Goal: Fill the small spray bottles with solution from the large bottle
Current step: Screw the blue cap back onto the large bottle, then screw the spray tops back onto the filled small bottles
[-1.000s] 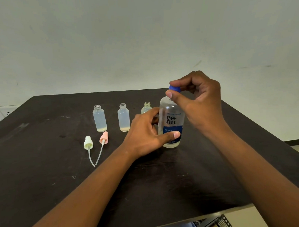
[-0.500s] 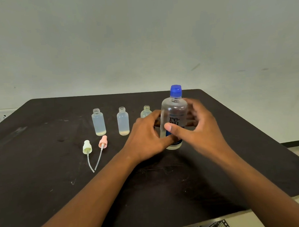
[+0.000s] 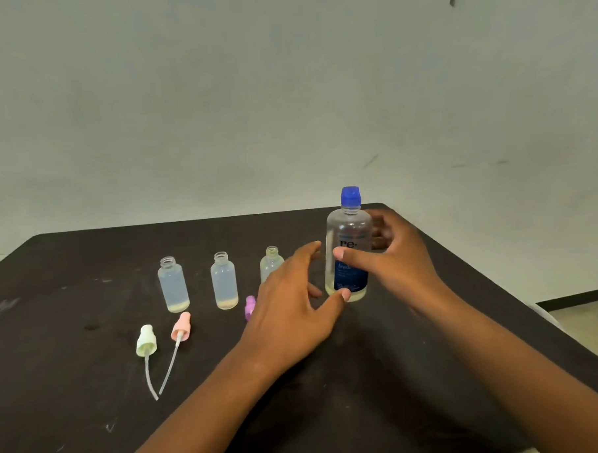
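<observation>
Field notes, head cam. Large bottle stood upright on the dark table, blue cap on, clear w/ a blue label low on its front. I saw my right hand wrapped round its mid-body from the right: thumb across the front over the label lettering, fingers curled behind the bottle, seen blurred through the plastic. So right hand gripped the bottle.

Left hand sat just left of the bottle, fingers spread and fairly straight, holding nothing. Its thumb tip lay at the bottle's base, touching or nearly so; couldn't tell which. Index tip reached toward the bottle's left side, a small gap between.

Left of the left hand: 3 small spray bottles in a row, all uncapped, upright. Far-left small bottle and middle small bottle each had a thin yellowish layer at the bottom. Third small bottle stood just behind the left hand's knuckles, lower part hidden.

Nearer me than those: pale green spray head and pink spray head lay on their sides, dip tubes crossing at the tips. Purple spray head peeked out at the left hand's edge, mostly covered.
</observation>
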Motion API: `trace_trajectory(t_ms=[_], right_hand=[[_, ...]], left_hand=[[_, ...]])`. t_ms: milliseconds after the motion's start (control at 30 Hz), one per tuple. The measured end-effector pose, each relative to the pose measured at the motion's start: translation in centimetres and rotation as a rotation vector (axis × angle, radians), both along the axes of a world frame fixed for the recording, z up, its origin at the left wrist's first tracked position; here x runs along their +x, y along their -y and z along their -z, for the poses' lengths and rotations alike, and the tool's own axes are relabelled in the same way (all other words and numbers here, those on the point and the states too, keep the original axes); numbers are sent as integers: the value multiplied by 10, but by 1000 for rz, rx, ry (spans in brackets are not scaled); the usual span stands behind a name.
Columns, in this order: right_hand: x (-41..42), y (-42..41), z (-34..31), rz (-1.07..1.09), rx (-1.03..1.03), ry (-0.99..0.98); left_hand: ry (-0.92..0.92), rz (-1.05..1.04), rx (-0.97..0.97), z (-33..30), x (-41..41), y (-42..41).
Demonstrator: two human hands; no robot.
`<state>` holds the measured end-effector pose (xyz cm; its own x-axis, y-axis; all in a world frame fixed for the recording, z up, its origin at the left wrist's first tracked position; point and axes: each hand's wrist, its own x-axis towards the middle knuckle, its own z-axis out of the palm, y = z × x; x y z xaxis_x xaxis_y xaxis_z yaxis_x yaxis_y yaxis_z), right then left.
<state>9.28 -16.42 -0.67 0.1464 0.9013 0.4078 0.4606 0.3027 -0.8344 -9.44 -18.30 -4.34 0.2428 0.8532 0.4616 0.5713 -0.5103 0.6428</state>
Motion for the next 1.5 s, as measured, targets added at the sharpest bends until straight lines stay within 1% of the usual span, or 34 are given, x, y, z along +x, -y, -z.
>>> trace_trajectory(t_ms=[100, 200, 233, 367, 467, 567, 800, 1000, 1167, 1267, 1333, 1433, 1500], right_hand=[[10, -29, -10, 35, -5, -28], [16, -62, -21, 75, -15, 2], [18, -74, -24, 86, -21, 15], [24, -117, -26, 136, -51, 10], [32, -141, -20, 176, -75, 31], [42, -157, -14, 203, -101, 52], [57, -187, 4, 218, -139, 21], [60, -196, 8, 221, -137, 18], [64, -194, 11, 199, -216, 62], [67, -181, 7, 205, -229, 40], [64, -165, 2, 238, -179, 9], [54, -132, -7, 281, -27, -8], [41, -101, -11, 236, 68, -18]], left_hand=[[80, 16, -30, -17, 18, -10], [150, 38, -68, -35, 39, -30], [184, 38, -104, -39, 48, -40], [442, -13, -408, -57, 83, -88], [579, -10, -495, -66, 103, -114], [679, 14, -529, -71, 115, -126], [723, -1, -617, -66, 131, -157], [691, -14, -582, -59, 139, -166], [619, -50, -569, -52, 140, -164], [619, -36, -528, -52, 135, -151], [612, -57, -495, -55, 125, -137], [614, -83, -422, -58, 100, -112], [593, -78, -312, -58, 75, -87]])
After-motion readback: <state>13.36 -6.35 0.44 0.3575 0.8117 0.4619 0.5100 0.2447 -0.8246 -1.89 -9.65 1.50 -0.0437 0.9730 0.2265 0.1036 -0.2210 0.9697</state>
